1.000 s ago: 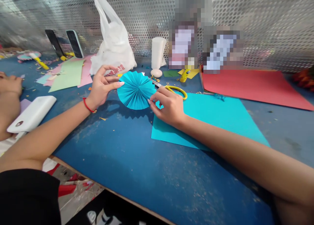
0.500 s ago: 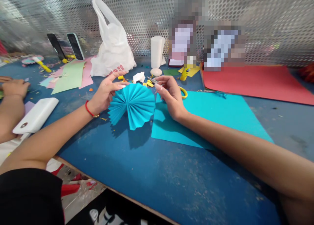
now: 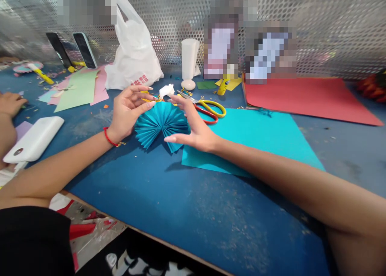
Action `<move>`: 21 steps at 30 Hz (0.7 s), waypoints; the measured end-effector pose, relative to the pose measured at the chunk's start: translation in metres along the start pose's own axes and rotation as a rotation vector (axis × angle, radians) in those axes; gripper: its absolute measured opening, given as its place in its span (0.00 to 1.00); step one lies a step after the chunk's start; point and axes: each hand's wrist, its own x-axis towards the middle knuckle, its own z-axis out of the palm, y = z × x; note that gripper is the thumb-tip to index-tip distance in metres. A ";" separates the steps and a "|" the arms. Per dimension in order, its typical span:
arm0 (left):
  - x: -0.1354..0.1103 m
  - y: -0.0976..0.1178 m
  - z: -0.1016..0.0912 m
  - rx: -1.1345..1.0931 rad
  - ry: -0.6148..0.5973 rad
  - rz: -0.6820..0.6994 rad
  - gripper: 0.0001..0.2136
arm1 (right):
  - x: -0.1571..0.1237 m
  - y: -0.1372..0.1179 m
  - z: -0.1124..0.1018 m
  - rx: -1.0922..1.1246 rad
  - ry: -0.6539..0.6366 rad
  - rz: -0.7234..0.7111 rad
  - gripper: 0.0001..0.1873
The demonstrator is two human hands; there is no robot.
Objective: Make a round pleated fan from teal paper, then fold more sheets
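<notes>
Left hand (image 3: 128, 113) and right hand (image 3: 196, 133), grips spread apart, rest at a pleated blue paper fan (image 3: 161, 125) on the bench (image 3: 187, 211), its loose folds liable to spring open with neither grip clamped on them.

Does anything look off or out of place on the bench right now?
Nothing serious. The teal pleated paper fan between the left hand and right hand looks lopsided, with one pleat poking out lower on the right. A crumpled white paper lump and coloured scraps litter the blue tabletop.

L-wrist red cord bracelet (image 3: 110, 138)
</notes>
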 end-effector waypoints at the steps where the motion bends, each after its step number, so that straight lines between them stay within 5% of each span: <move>1: 0.000 -0.002 -0.001 0.025 -0.007 0.024 0.18 | -0.001 0.002 0.002 -0.076 -0.016 -0.067 0.56; 5: -0.002 0.000 0.000 0.086 -0.020 0.039 0.15 | -0.003 0.006 0.007 -0.261 -0.074 -0.168 0.59; 21: -0.005 0.007 0.005 0.077 -0.063 -0.022 0.13 | -0.003 -0.001 -0.003 -0.194 0.028 -0.096 0.22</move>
